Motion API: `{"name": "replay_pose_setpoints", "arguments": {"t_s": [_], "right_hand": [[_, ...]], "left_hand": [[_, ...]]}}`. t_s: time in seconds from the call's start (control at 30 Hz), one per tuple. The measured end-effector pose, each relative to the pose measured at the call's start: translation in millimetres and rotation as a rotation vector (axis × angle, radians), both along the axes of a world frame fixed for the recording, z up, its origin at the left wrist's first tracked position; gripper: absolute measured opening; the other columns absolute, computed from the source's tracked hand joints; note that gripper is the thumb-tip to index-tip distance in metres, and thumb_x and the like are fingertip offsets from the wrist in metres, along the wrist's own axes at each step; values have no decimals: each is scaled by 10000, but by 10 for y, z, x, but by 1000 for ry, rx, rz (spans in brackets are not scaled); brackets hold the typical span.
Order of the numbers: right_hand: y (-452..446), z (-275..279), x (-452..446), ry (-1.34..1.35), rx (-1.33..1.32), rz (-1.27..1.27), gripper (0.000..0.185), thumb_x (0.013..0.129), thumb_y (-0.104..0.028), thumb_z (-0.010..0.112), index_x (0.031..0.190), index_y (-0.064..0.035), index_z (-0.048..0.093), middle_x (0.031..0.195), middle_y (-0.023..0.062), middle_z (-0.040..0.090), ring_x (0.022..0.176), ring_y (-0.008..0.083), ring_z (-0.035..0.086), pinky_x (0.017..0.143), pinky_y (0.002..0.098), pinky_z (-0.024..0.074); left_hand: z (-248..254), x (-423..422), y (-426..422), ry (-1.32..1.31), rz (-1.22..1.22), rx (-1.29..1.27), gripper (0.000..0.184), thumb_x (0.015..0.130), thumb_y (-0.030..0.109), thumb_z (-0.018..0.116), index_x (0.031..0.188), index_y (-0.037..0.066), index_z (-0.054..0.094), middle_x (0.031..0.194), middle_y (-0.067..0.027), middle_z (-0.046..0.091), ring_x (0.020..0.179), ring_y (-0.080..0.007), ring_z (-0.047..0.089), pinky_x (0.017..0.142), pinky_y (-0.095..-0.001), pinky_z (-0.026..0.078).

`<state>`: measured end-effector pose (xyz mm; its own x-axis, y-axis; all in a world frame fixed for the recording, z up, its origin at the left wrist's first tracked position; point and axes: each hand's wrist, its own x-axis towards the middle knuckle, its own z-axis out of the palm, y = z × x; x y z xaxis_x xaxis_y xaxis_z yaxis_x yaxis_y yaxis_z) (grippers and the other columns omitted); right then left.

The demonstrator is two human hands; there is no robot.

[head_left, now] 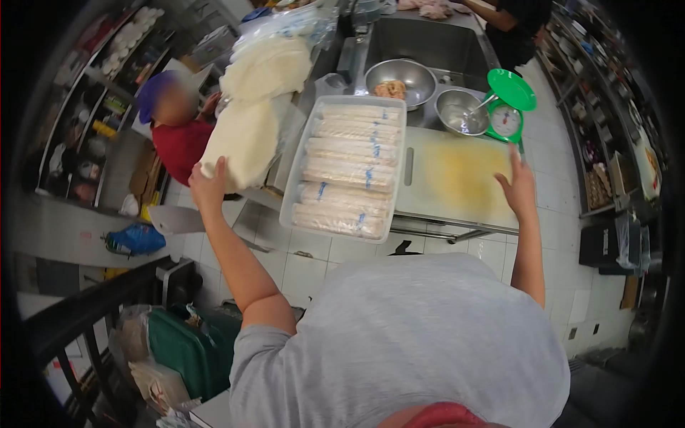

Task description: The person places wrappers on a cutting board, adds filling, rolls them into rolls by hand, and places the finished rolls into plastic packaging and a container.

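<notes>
Sheets [242,139], pale and roughly rounded, lie in a soft pile toward the left of the work area, with a second pale pile [267,68] beyond them and clear plastic [289,128] along their right side. The person's left hand [209,184] touches the near edge of the sheets with bent fingers; whether it pinches that edge or merely rests there cannot be told. The right hand [519,184] is well apart from it, thumb and fingers spread and nothing held, near the right edge of a white cutting board [421,196] marked by a blurred yellow patch [460,175]; contact with the board cannot be made out. Between the sheets and the board stands a translucent container [300,164], filled with plastic-wrapped rolls [349,167] bearing blue lettering. Behind the board, on the metal tabletop [424,121], a large steel bowl [417,75] holds an orange-pink mass [390,89]; just beside it, a smaller steel bowl [449,107] contains a utensil [482,105] whose handle leans toward a green dial scale [505,121]. A sink [399,43] lies behind the bowls. At left, a co-worker in a red top [184,146] stands beside the sheets; at upper right, another person in a dark top [517,28] stands near the sink.
</notes>
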<state>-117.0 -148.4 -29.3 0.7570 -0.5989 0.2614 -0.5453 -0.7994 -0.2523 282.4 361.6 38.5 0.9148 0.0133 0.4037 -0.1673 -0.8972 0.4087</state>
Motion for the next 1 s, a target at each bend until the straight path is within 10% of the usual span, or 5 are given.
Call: {"name": "replay_pose_setpoints", "arguments": {"t_s": [0.1, 0.2, 0.3, 0.67, 1.0], "right_hand": [[1126, 1150, 591, -234, -41, 644, 823, 833, -178, 656, 1469, -110, 139, 898, 154, 580, 803, 277, 570, 736, 383, 468], [1205, 1646, 685, -1042, 381, 433, 884, 869, -197, 634, 1469, -58, -1, 833, 103, 571, 719, 178, 546, 693, 307, 460], [610, 1052, 727, -597, 531, 7, 906, 893, -211, 612, 1442, 2, -76, 748, 65, 548, 685, 120, 514, 649, 259, 442], [1728, 939, 1402, -101, 506, 458, 767, 826, -360, 652, 1422, -65, 271, 848, 158, 614, 789, 308, 608, 719, 389, 481], [3334, 1083, 3268, -369, 186, 1096, 712, 737, -449, 693, 1254, -25, 450, 1078, 207, 553, 1047, 379, 530, 866, 449, 445]], "left_hand": [[29, 22, 17, 91, 46, 57, 940, 666, 771, 552, 1281, 63, 489, 1279, -237, 463, 1190, -416, 438, 982, -504, 354], [103, -15, -26, 128, 79, 126, 889, 692, 767, 521, 1278, 98, 512, 1250, -224, 495, 1163, -410, 467, 965, -532, 350], [190, -97, -100, 168, 66, 208, 811, 731, 745, 498, 1234, 111, 560, 1207, -214, 529, 1139, -405, 487, 941, -544, 355], [138, 451, 290, 62, 116, -53, 449, 714, 278, 744, 1001, -37, 600, 925, -188, 646, 817, -270, 631, 686, -354, 493], [735, 492, 239, 449, -212, -682, 155, 770, 166, 715, 787, 61, 601, 631, -38, 590, 451, -124, 511, 405, -249, 396]]}}
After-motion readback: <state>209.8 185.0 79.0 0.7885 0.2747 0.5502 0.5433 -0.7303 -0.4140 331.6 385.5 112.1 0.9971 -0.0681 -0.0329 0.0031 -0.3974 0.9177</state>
